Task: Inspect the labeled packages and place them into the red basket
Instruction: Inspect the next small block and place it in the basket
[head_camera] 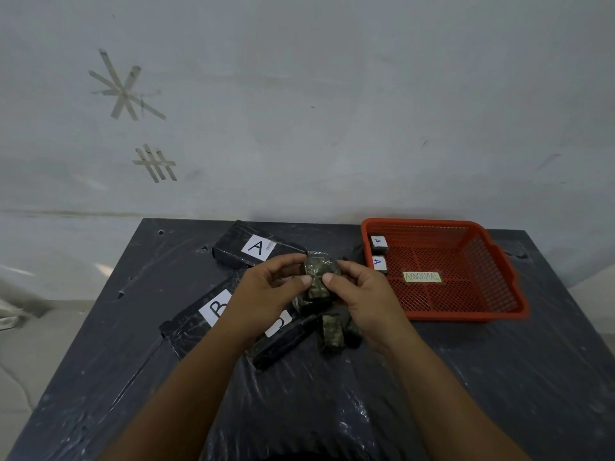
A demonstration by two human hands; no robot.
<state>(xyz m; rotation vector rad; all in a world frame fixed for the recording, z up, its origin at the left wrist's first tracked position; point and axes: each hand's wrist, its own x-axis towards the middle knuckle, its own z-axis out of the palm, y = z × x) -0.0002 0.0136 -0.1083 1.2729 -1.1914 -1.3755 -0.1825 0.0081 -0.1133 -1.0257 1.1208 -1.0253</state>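
A small dark package in clear wrap (318, 277) is held up over the table's middle. My left hand (269, 291) pinches its left side and my right hand (359, 294) pinches its right side, thumbs facing me. Its label is not visible. More small dark packages (334, 331) lie on the table just below my right hand. The red basket (499, 261) stands at the back right, with an "ABNORMAL" tag (422, 277) on its floor and two small packages labeled A (378, 242) (378, 263) along its left wall.
Three long black boxes lie left of centre: one marked A (256, 247) at the back, one marked B (199, 314) under my left forearm, and a third (283, 341) partly hidden. The table (499, 377) is covered in wrinkled black plastic. A grey wall rises behind.
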